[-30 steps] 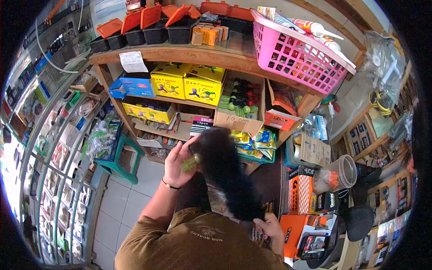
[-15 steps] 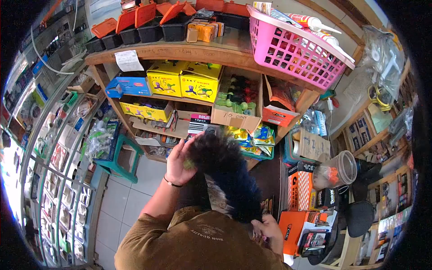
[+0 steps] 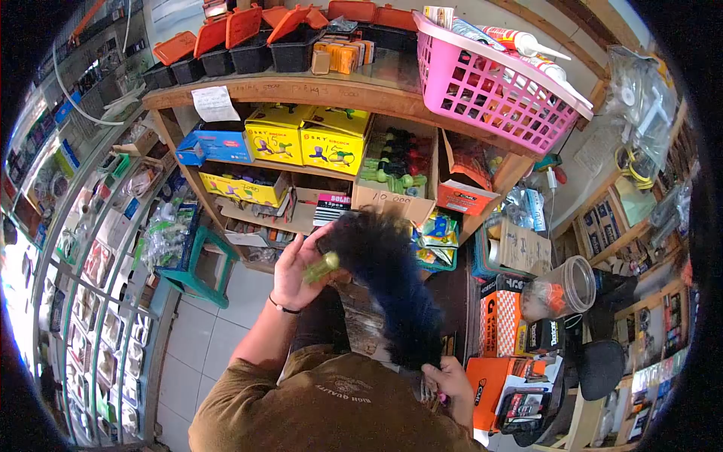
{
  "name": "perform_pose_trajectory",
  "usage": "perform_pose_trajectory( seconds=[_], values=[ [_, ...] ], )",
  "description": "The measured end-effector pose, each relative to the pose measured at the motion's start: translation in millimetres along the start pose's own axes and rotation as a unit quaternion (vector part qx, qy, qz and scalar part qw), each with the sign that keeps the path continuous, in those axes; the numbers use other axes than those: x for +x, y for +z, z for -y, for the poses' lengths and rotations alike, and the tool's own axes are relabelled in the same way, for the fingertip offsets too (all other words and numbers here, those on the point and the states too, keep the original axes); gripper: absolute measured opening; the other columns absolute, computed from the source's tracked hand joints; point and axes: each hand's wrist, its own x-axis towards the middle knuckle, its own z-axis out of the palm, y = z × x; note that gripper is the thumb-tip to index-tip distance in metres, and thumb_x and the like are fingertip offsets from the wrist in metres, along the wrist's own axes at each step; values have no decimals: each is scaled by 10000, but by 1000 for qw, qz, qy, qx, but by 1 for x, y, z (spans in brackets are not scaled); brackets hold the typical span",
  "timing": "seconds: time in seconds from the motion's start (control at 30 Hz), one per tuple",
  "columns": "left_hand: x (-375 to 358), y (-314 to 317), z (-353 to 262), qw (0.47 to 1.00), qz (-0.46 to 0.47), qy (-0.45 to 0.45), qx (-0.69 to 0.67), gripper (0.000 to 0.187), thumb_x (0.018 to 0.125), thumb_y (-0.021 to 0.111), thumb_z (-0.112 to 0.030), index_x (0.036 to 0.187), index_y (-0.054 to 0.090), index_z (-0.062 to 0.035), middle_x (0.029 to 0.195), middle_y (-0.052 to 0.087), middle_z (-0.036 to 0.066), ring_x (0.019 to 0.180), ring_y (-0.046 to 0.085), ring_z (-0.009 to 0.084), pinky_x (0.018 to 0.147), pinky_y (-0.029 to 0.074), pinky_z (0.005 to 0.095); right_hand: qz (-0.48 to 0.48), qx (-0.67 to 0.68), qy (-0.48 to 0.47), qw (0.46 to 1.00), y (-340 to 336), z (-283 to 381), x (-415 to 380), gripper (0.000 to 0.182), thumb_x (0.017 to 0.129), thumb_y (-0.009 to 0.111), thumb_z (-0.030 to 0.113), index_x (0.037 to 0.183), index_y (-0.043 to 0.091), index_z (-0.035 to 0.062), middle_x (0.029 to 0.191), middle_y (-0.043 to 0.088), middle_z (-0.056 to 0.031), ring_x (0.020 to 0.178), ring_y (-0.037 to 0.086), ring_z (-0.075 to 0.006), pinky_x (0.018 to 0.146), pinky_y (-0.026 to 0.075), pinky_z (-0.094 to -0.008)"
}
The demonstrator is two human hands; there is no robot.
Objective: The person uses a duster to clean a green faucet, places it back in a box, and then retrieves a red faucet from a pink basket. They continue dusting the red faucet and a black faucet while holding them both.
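Note:
My left hand (image 3: 295, 277) holds a small tool with a translucent yellow-green handle (image 3: 322, 267), lying across the palm and fingers. It looks like the green-handled pieces (image 3: 395, 179) in the open carton on the shelf. My right hand (image 3: 449, 383), low by my body, grips the lower end of a fluffy dark blue and black duster (image 3: 403, 301). The duster slants up and to the left, its blurred black tip right at the fingers of my left hand. Part of the shelf front is hidden behind it.
A wooden shelf (image 3: 286, 81) ahead bears yellow boxes (image 3: 331, 143), a pink basket (image 3: 493, 98) of tubes and black bins with orange lids (image 3: 252, 56). A green stool (image 3: 203, 282) stands left, near a glass display case (image 3: 98, 301). Orange boxes (image 3: 493, 388) and a clear jar (image 3: 561, 285) are at right.
The yellow-green handle now shows more fully in my left hand, which has shifted slightly left. The duster has swung a little right and down at its middle. My right hand keeps its grip.

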Motion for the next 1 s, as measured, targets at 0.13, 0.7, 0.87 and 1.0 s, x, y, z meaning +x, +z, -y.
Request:
perform_pose_trajectory(
  seconds=[0.13, 0.7, 0.87, 1.0],
  values=[
    [5, 5, 2, 999, 24, 13, 20, 625, 902, 289, -471, 1332, 285, -17, 1300, 416, 168, 1137, 464, 320, 878, 431, 465, 66, -126, -79, 987, -4, -2, 4, 320, 827, 637, 229, 623, 547, 1, 500, 499, -14, 509, 402, -40, 414, 326, -268],
    [8, -10, 2, 1000, 6, 1, 7, 621, 889, 341, -478, 1334, 316, -45, 1338, 372, 165, 1203, 384, 349, 981, 311, 496, 19, -185, -105, 977, -24, -10, 2, 371, 796, 669, 189, 555, 447, 15, 482, 447, -35, 474, 374, -67, 419, 321, -286],
    [11, -8, 4, 997, 76, 10, 20, 618, 893, 318, -480, 1326, 323, -39, 1346, 351, 183, 1210, 377, 350, 1001, 281, 496, -5, -106, 0, 994, -17, 20, -8, 352, 787, 672, 180, 565, 449, 22, 480, 393, -27, 477, 349, -54, 406, 303, -280],
    [9, -10, 4, 999, 6, 16, 31, 640, 894, 312, -477, 1339, 281, -19, 1350, 336, 198, 1203, 373, 383, 973, 330, 489, -17, -112, -4, 994, -12, 4, -2, 330, 796, 669, 191, 594, 478, 10, 490, 386, -3, 492, 349, -45, 409, 307, -260]
  ],
)
